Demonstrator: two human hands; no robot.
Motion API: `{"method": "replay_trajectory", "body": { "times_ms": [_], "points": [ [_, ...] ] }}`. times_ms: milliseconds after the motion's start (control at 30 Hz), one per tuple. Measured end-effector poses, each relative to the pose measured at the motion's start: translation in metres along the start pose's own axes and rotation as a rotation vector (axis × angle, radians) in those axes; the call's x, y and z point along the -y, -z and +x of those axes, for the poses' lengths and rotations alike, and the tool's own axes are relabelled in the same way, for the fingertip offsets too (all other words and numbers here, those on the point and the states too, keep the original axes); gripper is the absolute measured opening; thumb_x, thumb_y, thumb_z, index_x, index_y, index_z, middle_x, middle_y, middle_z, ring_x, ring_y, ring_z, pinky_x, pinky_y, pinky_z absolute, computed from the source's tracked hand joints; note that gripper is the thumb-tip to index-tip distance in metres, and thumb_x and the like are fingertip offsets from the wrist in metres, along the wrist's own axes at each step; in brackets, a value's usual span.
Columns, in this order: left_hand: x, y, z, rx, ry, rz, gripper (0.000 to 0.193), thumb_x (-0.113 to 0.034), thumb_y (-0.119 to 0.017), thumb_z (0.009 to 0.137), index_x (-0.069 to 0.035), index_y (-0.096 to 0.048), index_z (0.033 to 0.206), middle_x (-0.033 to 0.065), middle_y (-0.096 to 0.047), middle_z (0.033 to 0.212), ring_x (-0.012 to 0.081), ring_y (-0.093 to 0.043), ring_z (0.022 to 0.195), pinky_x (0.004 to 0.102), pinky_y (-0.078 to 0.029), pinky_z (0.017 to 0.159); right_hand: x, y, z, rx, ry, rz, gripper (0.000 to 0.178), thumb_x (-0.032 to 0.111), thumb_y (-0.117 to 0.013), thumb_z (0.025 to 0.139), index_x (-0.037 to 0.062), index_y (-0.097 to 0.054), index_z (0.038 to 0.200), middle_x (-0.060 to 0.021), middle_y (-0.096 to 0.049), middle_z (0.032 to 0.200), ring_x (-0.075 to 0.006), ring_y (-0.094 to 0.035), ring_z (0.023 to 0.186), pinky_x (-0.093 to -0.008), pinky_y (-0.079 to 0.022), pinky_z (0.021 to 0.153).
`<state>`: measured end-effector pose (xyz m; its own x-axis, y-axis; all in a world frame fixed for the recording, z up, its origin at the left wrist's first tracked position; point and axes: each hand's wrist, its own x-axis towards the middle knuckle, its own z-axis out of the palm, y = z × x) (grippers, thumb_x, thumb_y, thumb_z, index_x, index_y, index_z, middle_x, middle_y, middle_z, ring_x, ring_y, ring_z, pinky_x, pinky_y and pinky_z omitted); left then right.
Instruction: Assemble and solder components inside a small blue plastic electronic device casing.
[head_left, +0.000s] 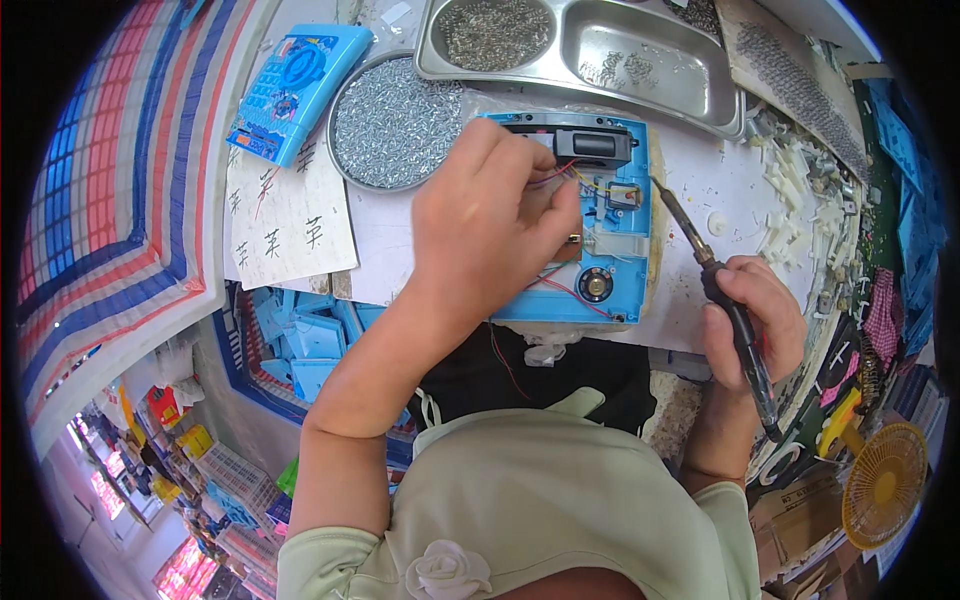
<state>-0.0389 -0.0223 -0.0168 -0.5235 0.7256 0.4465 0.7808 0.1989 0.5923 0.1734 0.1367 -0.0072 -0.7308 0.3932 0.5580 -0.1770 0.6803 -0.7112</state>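
Note:
A blue plastic casing (632, 275) lies opened on the table before me. Inside it are a black box-shaped part (598, 147), a small motor (624, 196), a round speaker (596, 284) and thin coloured wires. Over the casing's left half, my left hand (490, 215) is closed, its thumb and forefinger pinching a thin red wire (562, 171). The hand hides part of the casing. My right hand (762, 322) grips a soldering iron (733, 325) by its black handle. The iron's metal tip points up, just beside the casing's right edge and apart from the wires.
A round tin of small screws (395, 125) stands left of the casing, with a finished-looking blue case (298, 92) beside it. Behind is a steel tray (590, 15) of small metal parts. White plastic pieces (800, 210) lie at right, near a yellow fan (884, 486).

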Motion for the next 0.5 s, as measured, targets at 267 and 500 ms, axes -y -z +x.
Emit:
{"method": "replay_trajectory", "body": {
  "times_ms": [267, 500],
  "points": [
    [-0.021, 0.001, 0.002, 0.545, -0.256, -0.006, 0.024, -0.005, -0.078, 0.079, -0.007, -0.072, 0.102, 0.0079, -0.067, 0.097, 0.0277, -0.069, 0.084, 0.0344, -0.056, 0.069, -0.001, 0.007, -0.011, -0.043, -0.102, 0.011, 0.035, -0.002, -0.077, 0.078, -0.0057, -0.067, 0.112, -0.0170, -0.068, 0.085, -0.0277, -0.066, 0.075, -0.0347, -0.053, 0.070],
    [-0.008, 0.002, 0.005, 0.538, 0.339, -0.520, 0.009, -0.002, -0.075, 0.089, 0.000, -0.071, 0.097, 0.0013, -0.069, 0.081, 0.0063, -0.061, 0.070, 0.0240, -0.049, 0.062, 0.009, -0.031, 0.002, -0.040, -0.365, 0.157, 0.052, -0.004, -0.078, 0.081, -0.0003, -0.062, 0.131, -0.0144, -0.069, 0.109, -0.0224, -0.070, 0.096, -0.0314, -0.054, 0.087]
  ]
}}
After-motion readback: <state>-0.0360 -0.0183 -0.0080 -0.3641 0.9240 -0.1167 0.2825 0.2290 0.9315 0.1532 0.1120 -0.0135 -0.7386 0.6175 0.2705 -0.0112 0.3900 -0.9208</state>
